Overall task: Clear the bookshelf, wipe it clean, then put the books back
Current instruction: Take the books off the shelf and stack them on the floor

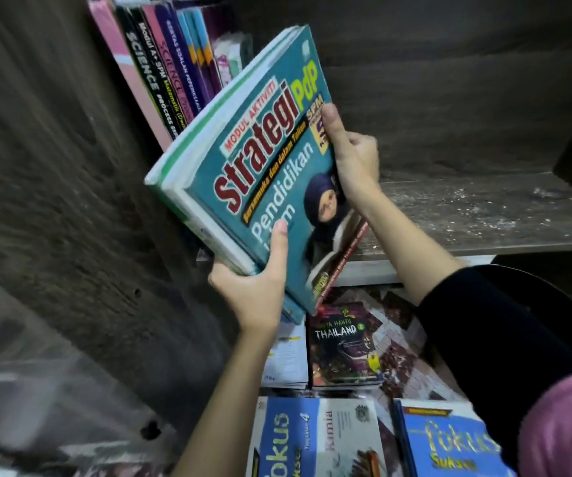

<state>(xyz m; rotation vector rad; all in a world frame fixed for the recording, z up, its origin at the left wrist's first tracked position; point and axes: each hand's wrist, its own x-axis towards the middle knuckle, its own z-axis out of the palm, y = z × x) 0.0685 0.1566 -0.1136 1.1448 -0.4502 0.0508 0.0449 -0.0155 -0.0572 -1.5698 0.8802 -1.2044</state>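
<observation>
Several teal workbooks [260, 160] are held tilted beside the shelved books [167, 74]: bottom edge gripped by the left hand [257, 294], side edge by the right hand [353, 166], thumbs pressed on the cover. Bare shelf board [484, 215] is seen rightward.

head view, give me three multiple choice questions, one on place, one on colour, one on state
1. Where does the Thailand book lie? A below the shelf; B on the shelf; C held up.
2. The Strategi book cover is mainly: A pink; B black; C teal.
3. The Strategi book is: A standing on the shelf; B gripped by both hands; C lying flat.
A, it lies flat under the shelf; C, teal surrounds the title; B, left hand and right hand grip its edges.
</observation>
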